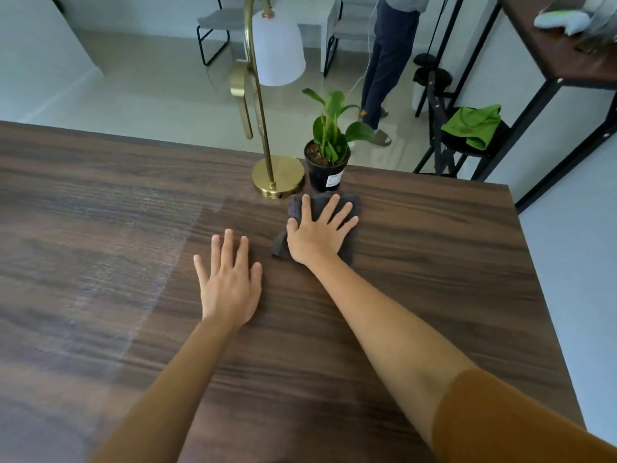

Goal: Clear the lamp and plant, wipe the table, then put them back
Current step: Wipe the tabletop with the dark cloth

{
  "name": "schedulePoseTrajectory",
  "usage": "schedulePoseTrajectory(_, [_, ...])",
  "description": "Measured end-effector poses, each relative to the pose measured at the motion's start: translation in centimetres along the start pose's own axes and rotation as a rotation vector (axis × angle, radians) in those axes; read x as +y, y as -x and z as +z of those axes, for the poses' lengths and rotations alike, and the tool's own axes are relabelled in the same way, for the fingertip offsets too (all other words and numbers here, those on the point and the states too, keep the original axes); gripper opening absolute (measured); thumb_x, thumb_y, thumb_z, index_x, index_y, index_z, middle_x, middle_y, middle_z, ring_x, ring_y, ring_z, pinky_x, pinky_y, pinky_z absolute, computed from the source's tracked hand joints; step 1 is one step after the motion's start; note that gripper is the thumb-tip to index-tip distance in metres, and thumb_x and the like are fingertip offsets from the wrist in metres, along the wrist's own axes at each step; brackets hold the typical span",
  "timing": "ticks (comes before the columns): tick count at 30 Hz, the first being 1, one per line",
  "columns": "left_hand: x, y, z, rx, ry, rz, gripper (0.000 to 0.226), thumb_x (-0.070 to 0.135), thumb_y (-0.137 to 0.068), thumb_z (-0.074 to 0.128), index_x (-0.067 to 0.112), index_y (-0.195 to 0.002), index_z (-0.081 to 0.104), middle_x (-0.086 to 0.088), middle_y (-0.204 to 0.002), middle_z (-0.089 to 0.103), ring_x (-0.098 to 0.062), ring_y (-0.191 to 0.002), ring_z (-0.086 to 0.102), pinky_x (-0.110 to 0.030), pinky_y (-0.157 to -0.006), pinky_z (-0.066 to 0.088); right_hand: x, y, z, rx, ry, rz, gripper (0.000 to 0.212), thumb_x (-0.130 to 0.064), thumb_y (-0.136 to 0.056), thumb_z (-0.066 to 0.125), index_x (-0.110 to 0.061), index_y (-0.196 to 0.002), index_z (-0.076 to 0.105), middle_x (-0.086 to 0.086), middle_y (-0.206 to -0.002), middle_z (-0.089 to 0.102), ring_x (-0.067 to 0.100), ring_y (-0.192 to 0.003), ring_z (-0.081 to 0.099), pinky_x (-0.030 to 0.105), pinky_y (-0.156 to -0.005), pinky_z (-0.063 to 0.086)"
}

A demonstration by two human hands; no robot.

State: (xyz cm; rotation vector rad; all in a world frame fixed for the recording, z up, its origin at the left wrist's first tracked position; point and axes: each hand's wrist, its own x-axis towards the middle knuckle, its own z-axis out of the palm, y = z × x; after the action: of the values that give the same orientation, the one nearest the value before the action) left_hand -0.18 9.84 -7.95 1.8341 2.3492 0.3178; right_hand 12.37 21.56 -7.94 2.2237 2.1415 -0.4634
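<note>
Room: pale tiled floor (140, 91) beyond the far edge, grey chairs (213, 25) at the back, a standing person's legs (384, 68) behind the plant, and a black metal rack (467, 142) at right with a green cloth (474, 125) draped on it.
Worktop: dark wood-grain worktop (434, 262) fills most of the view; a paler, streaky patch covers its left part.
Lamp: brass lamp (278, 177) stands upright near the far edge; its round base is on the wood, its thin stem rises straight and curves over at the top, and its white shade (278, 51) hangs mouth-down.
Plant: plant (329, 142) in a black pot stands upright just right of the lamp base, very near it; the leaves point up and outward.
Rag: dark grey rag (320, 202) lies flat just in front of the pot and the lamp base, which stand right in its way toward the far edge; its long axis runs from near-left to far-right.
Right hand: right hand (317, 235) lies palm-down on the rag, fingers (329, 208) spread and straight, pointing toward the pot; it presses rather than grips.
Left hand: left hand (230, 282) rests flat on bare wood to the left of the rag, fingers spread, holding nothing.
</note>
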Motion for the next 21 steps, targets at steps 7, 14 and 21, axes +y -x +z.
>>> schedulePoseTrajectory(7, [-0.9,-0.1,0.7,-0.071,-0.053,-0.028,0.061,0.050,-0.095,0.017,0.027,-0.151,0.006,-0.001,-0.162,0.001,-0.021,-0.148,-0.007,-0.052,-0.118,0.000,6.6,2.4,-0.1,0.055,-0.016,-0.193,0.058,-0.059,-0.097,0.020,-0.047,-0.152,0.006,0.008,-0.165,-0.006,0.040,-0.149,-0.009,0.060,-0.118,-0.005])
schedulePoseTrajectory(14, [-0.9,-0.1,0.7,-0.079,-0.064,-0.017,0.061,0.050,-0.096,0.015,0.027,-0.151,0.004,-0.002,-0.161,0.000,-0.022,-0.148,-0.008,-0.052,-0.118,0.000,1.2,0.2,0.1,0.003,0.024,-0.024,0.060,-0.061,-0.096,0.016,-0.046,-0.151,-0.002,0.019,-0.162,-0.014,0.051,-0.144,-0.016,0.068,-0.112,-0.009])
schedulePoseTrajectory(21, [-1.1,-0.2,1.0,-0.088,-0.061,-0.009,0.061,0.050,-0.096,0.013,0.026,-0.151,0.001,-0.001,-0.161,-0.003,-0.022,-0.147,-0.011,-0.052,-0.118,-0.002,13.1,4.1,-0.6,0.065,0.052,-0.207,0.053,-0.062,-0.098,0.017,-0.056,-0.148,0.003,-0.001,-0.165,-0.004,0.034,-0.150,-0.007,0.055,-0.120,-0.001])
